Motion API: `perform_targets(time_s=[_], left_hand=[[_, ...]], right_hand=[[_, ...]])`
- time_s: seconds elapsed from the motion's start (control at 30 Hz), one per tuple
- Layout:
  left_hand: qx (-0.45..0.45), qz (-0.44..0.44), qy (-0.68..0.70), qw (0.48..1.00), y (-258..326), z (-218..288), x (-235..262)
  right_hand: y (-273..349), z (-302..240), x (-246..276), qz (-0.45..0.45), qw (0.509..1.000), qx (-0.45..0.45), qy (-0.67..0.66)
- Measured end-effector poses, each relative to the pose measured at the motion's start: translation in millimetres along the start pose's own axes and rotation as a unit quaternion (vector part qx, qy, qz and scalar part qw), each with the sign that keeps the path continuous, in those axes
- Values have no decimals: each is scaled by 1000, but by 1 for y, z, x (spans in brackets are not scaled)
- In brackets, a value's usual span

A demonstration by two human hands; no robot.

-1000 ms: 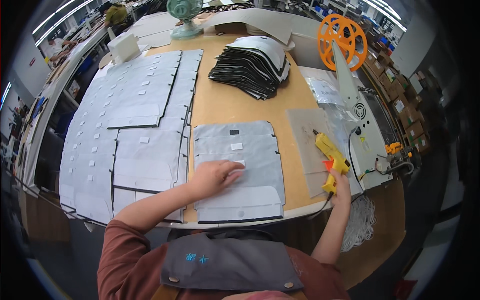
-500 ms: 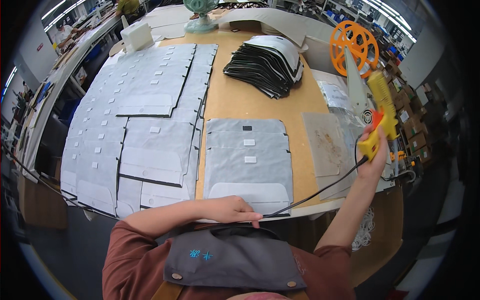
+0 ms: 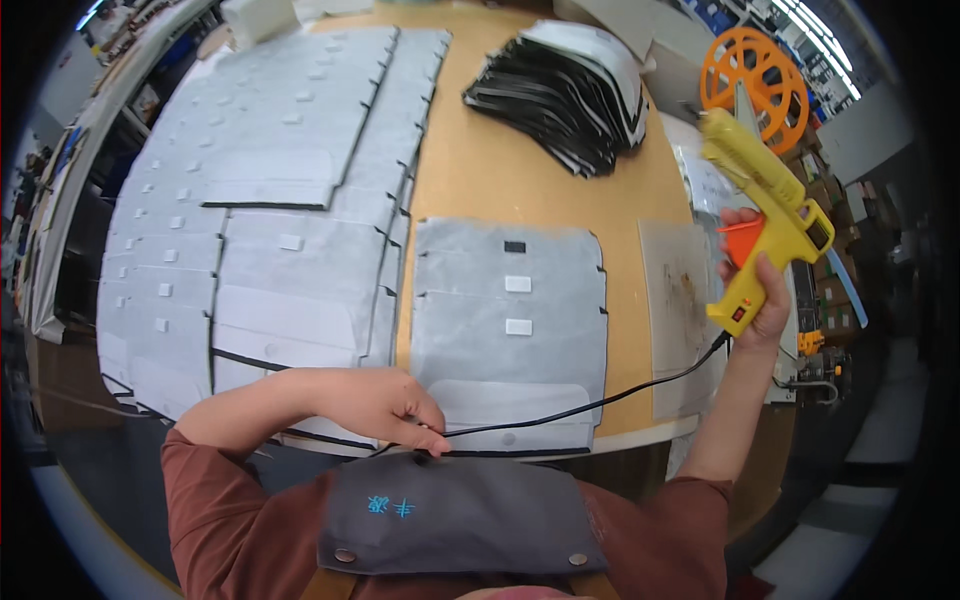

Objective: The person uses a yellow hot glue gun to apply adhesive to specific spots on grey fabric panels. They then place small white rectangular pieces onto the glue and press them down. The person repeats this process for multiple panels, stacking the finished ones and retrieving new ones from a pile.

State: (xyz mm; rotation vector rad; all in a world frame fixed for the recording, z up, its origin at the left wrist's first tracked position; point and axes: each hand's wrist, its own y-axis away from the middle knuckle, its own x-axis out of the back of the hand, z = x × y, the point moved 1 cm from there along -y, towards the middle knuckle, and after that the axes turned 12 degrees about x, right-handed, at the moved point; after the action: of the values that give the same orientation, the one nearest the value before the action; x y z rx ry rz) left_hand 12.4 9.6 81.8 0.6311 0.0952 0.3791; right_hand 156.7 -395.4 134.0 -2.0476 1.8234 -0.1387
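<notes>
My right hand point(image 3: 762, 292) grips the handle of a yellow hot glue gun point(image 3: 760, 205) with an orange trigger, raised above the table's right side. A black power cord point(image 3: 590, 407) runs from the handle's base across to my left hand point(image 3: 395, 405), which pinches it at the table's front edge. Beneath the cord lies a grey fabric panel point(image 3: 510, 300) with one black and two white patches and a pale pocket along its near end. Left of it, several overlapping grey panels point(image 3: 285, 280) with white tabs spread over the table.
A thick stack of black-and-white pieces point(image 3: 560, 95) sits at the far middle. To the right lie a stained board point(image 3: 672, 310) and clear plastic bags point(image 3: 705, 180). Behind the glue gun stands an orange spoked reel point(image 3: 755, 85). A white container point(image 3: 258, 18) stands at the far left.
The view has shifted closer to the table. My left hand has slid leftward along the cord, and the glue gun in my right hand has turned, its nozzle now pointing up and left.
</notes>
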Motion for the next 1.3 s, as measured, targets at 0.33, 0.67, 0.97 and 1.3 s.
perform_targets(time_s=[0.33, 0.67, 0.97, 1.3], left_hand=[[-118, 495, -349, 787, -46, -46, 38], [-92, 581, -373, 717, -58, -59, 44], [-86, 568, -354, 738, -58, -59, 45], [-84, 558, -346, 750, -57, -59, 46]], right_hand=[[34, 50, -59, -189, 965, -172, 62], [42, 62, -65, -206, 946, -237, 85], [50, 67, -63, -207, 946, -243, 59], [54, 69, -66, -182, 951, -244, 53]])
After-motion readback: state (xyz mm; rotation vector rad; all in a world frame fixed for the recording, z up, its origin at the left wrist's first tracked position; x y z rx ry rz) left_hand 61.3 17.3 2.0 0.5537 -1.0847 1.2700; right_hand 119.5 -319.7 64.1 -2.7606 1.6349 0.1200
